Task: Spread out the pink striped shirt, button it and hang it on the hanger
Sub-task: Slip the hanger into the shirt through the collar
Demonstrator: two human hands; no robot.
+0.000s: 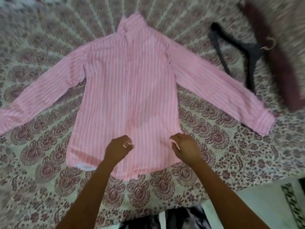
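The pink striped shirt (128, 86) lies flat on the bed, front up, collar at the far end and both sleeves stretched out to the sides. Its front looks closed along the middle. A dark hanger (237, 52) lies on the bed to the right of the shirt, beyond the right sleeve. My left hand (118, 150), with a ring on one finger, hovers over the lower front of the shirt, its fingers loosely curled. My right hand (186, 148) is at the shirt's lower right side seam with its fingers curled; whether it pinches the cloth I cannot tell.
A patterned bedspread (41, 162) covers the bed. A dark maroon fuzzy cloth (283, 71) lies at the far right, next to the hanger's hook. The bed's front edge is at the lower right, with light floor (257, 205) beyond it.
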